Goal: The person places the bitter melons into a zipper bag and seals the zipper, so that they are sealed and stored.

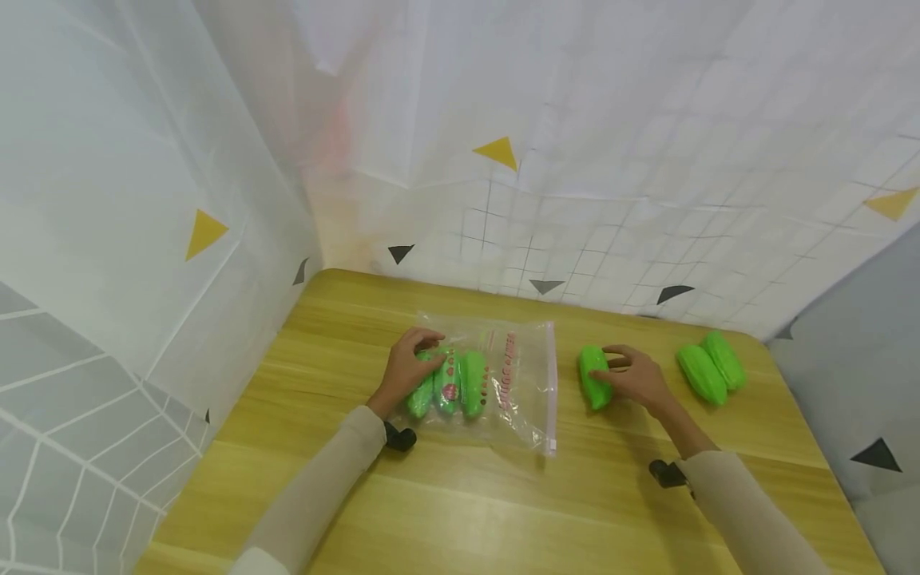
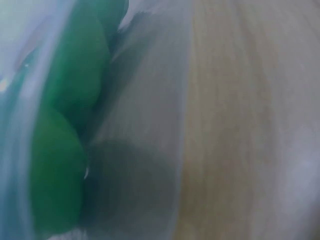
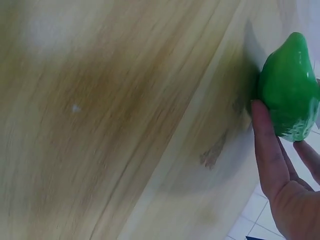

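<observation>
A clear zip bag (image 1: 530, 375) with red printing lies flat, its pink zip edge toward the right. Three bright green, oblong pieces sit side by side inside: a left one (image 1: 420, 401), a middle one (image 1: 447, 371) and a right one (image 1: 473, 383). My left hand (image 1: 408, 369) rests over the left piece, fingers loosely bent on the plastic; the left wrist view shows the bag (image 2: 145, 95) close up, without the hand. Right of the bag, my right hand (image 1: 636, 378) pinches another shiny green piece (image 3: 289, 90), tapered at one end, between thumb and fingers.
Two more green pieces, one nearer (image 1: 701, 374) and one behind it (image 1: 726, 361), lie together on the wooden table (image 1: 460, 511) at the right. A white patterned sheet (image 1: 611, 160) hangs along the back edge. Pale sheeting (image 1: 108, 239) stands at the left.
</observation>
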A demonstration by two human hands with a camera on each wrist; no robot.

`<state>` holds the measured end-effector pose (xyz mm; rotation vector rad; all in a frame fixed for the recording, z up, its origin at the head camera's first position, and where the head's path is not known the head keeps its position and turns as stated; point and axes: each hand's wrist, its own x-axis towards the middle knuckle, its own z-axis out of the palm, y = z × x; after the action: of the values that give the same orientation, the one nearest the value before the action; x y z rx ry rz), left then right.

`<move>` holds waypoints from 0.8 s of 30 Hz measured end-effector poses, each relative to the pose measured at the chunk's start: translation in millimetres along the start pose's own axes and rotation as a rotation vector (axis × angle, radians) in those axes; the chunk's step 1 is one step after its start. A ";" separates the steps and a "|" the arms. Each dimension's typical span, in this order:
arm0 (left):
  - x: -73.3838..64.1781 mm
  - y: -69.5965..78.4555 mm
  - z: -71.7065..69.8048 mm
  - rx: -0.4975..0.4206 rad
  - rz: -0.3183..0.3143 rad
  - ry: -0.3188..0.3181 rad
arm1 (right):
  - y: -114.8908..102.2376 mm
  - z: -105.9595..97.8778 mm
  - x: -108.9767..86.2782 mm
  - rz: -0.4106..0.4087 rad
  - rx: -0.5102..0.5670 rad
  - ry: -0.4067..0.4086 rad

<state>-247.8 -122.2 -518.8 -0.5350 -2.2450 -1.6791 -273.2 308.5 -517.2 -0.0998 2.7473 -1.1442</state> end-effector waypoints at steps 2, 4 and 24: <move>-0.1 0.9 -0.2 0.003 -0.003 0.001 | 0.0 0.8 0.1 0.015 0.020 0.000; -0.1 1.5 -0.4 0.001 -0.005 0.003 | -0.8 0.7 -0.5 0.042 0.074 -0.010; -1.6 2.2 0.3 0.013 0.028 0.016 | -36.5 22.5 -12.6 0.004 0.567 -0.170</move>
<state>-245.4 -121.6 -517.7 -0.5454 -2.2251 -1.6489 -256.9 268.7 -505.2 -0.1126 2.1814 -1.7665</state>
